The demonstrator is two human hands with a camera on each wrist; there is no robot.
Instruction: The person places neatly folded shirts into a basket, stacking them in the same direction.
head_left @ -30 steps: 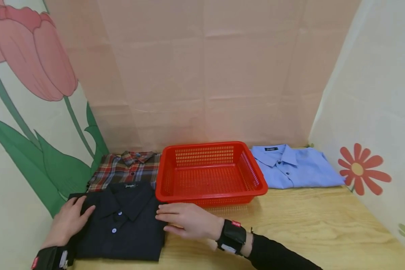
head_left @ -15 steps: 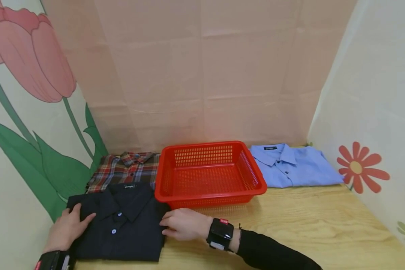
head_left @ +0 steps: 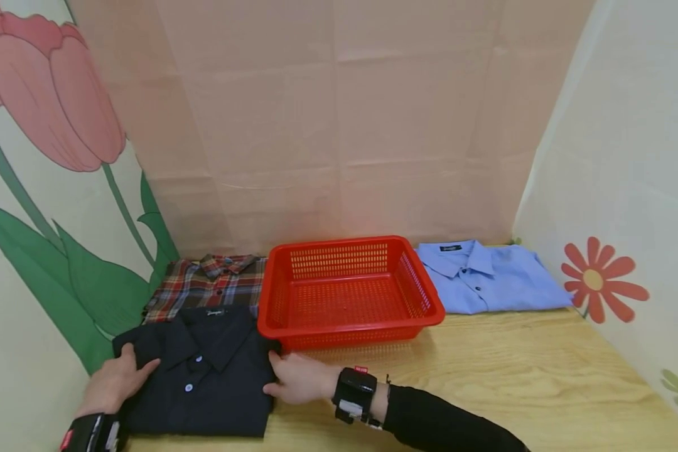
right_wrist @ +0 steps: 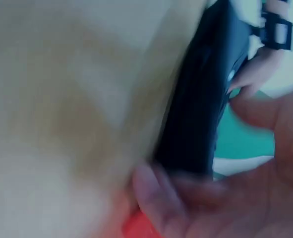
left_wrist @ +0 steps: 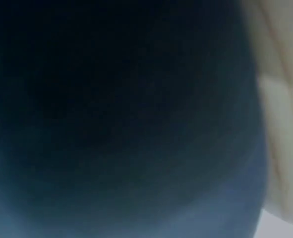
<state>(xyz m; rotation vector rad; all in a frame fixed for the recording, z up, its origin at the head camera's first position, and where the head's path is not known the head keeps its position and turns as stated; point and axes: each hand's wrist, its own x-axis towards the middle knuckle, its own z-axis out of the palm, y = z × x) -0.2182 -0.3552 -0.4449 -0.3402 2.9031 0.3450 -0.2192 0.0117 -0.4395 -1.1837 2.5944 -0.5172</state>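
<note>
A folded black shirt (head_left: 226,405) lies on the wooden table (head_left: 486,383) at the left, in front of a plaid shirt (head_left: 217,289) and beside a red basket (head_left: 350,328). Its dark collar label (head_left: 215,312) bears pale script too small to read; so does the blue shirt's label (head_left: 451,248). The left hand (head_left: 113,382) rests thumb and forefinger, set apart, on the black shirt's left side; whether it grips cannot be told. The right hand (head_left: 302,375), thumb and fingers wide apart, is at the opposite edge. Its wristband's red tag (head_left: 361,370) is illegible.
</note>
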